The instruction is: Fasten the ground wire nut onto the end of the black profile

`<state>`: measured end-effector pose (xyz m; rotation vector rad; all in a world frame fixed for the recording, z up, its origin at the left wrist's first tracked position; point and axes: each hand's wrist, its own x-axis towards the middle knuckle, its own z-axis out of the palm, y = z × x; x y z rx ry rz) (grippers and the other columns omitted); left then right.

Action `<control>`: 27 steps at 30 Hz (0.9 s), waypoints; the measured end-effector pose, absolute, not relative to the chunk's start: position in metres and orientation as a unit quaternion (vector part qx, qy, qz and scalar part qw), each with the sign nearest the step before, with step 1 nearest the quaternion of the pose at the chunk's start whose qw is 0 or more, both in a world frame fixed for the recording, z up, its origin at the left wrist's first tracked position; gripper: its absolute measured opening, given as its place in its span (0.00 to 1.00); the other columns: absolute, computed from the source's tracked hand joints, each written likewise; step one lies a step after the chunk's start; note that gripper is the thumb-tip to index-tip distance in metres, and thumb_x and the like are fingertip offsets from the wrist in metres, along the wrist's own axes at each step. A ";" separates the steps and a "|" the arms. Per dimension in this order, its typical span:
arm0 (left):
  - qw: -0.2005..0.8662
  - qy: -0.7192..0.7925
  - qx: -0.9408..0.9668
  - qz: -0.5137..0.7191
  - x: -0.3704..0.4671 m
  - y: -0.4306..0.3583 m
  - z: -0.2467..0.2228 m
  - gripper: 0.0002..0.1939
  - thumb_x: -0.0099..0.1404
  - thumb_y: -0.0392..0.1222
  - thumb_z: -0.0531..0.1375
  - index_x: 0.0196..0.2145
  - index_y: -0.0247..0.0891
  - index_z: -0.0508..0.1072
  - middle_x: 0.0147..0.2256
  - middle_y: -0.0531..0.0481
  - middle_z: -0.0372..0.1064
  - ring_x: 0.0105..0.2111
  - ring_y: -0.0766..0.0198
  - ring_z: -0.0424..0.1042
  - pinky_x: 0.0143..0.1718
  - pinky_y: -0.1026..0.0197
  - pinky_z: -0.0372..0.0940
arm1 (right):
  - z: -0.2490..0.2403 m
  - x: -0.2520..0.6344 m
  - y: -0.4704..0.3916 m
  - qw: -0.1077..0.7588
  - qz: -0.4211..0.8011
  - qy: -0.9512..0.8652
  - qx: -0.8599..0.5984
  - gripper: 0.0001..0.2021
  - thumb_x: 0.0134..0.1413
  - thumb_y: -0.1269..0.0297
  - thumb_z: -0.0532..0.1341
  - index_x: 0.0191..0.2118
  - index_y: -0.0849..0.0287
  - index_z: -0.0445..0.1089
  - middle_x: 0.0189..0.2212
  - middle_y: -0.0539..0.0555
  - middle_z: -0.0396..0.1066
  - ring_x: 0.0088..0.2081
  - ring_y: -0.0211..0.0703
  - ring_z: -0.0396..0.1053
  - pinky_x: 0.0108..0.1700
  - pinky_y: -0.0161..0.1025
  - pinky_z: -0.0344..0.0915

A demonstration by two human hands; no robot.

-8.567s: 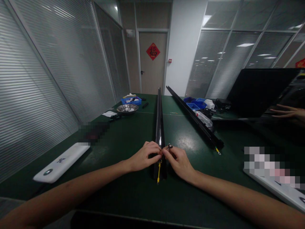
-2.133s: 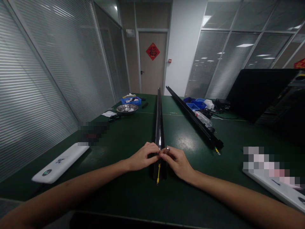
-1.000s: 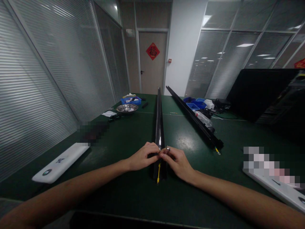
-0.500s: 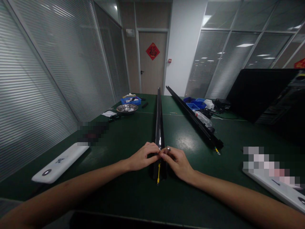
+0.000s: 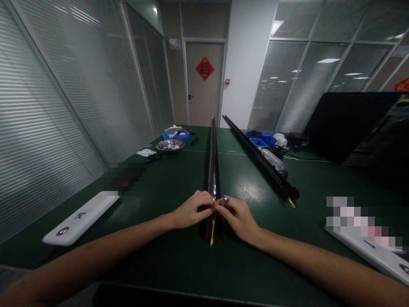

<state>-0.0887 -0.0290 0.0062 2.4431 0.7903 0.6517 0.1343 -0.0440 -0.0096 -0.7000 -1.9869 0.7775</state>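
A long black rail lies lengthwise on the green table, pointing away from me. Over its near end, my left hand is closed, thumb and fingers pinched together. My right hand, with a ring on one finger, pinches at the same spot, its fingertips touching those of the left. What the fingertips hold is too small and hidden to name. Below them a yellow wire with a ring terminal hangs over the rail's near end.
A second black rail lies to the right, with a yellow-green wire at its end. Blue bins and a plastic bottle sit beyond it. A metal bowl and blue basket stand back left. White devices lie at both sides.
Both hands stay at the same place on the rail. The lower end of the yellow wire has shifted very slightly to the left.
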 end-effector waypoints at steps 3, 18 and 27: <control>0.240 0.292 0.896 0.236 -0.089 -0.028 0.004 0.16 0.78 0.49 0.52 0.38 0.37 0.73 0.39 0.48 0.71 0.44 0.58 0.68 0.50 0.56 0.57 | -0.011 0.134 -0.044 0.429 0.315 -0.798 -0.282 0.14 0.71 0.55 0.58 0.38 0.59 0.75 0.31 0.51 0.72 0.31 0.41 0.70 0.36 0.37 0.66; 0.250 0.291 0.894 0.231 -0.089 -0.029 0.005 0.15 0.78 0.48 0.53 0.40 0.38 0.74 0.41 0.48 0.71 0.45 0.58 0.68 0.51 0.56 0.57 | -0.013 0.135 -0.043 0.430 0.317 -0.798 -0.279 0.12 0.71 0.58 0.59 0.39 0.59 0.75 0.32 0.51 0.73 0.32 0.41 0.70 0.37 0.36 0.66; 0.250 0.286 0.895 0.233 -0.088 -0.030 0.007 0.14 0.78 0.47 0.53 0.40 0.37 0.73 0.40 0.48 0.71 0.45 0.58 0.67 0.52 0.56 0.56 | -0.009 0.133 -0.043 0.435 0.307 -0.801 -0.274 0.14 0.72 0.59 0.57 0.38 0.59 0.75 0.32 0.52 0.72 0.32 0.41 0.70 0.38 0.37 0.66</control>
